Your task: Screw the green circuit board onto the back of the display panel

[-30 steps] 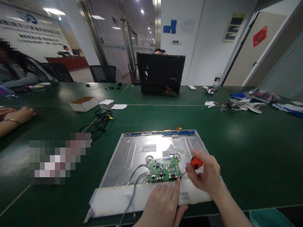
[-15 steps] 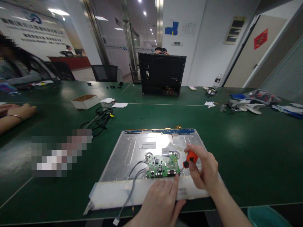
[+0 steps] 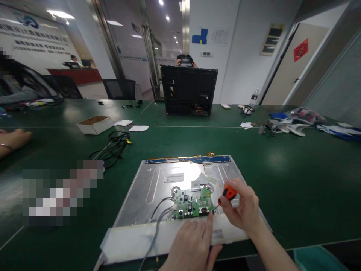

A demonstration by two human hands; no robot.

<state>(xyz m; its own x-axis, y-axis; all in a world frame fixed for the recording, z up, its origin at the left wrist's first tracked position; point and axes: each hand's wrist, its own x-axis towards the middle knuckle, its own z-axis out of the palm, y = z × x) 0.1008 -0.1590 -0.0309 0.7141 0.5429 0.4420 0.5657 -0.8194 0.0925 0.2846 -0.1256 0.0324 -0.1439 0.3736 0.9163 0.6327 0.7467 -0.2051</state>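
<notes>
A small green circuit board (image 3: 193, 203) sits on the near middle of a bare metal panel (image 3: 158, 188) that lies flat on the green table (image 3: 296, 173), close to the near edge. The right hand (image 3: 239, 210) is closed around an orange-handled screwdriver (image 3: 227, 194), which leans down and to the left so that its dark tip meets the board's near right corner. The left hand (image 3: 194, 244) lies palm down on the pale strip (image 3: 135, 241) along the panel's near edge, its fingers loosely spread and holding nothing, with the forefinger stretched up to touch the board's corner just beside the screwdriver tip.

Grey wires (image 3: 159, 212) run from the board's left side toward the near edge, crossing the pale strip. A white label (image 3: 173, 177) is stuck on the panel beyond the board, and a blue strip (image 3: 188, 160) lines its far edge.

Left of the panel, a tangle of black cable (image 3: 114, 146) lies on the table, with an open cardboard box (image 3: 96, 124) and some white papers (image 3: 132, 126) farther off. On the far side stands a black monitor casing (image 3: 188, 90) with a person partly seen behind it. At the far right lie white plastic parts (image 3: 293, 128) and bags (image 3: 306, 114). Another person's hand (image 3: 12, 139) rests on the table at the left edge.
</notes>
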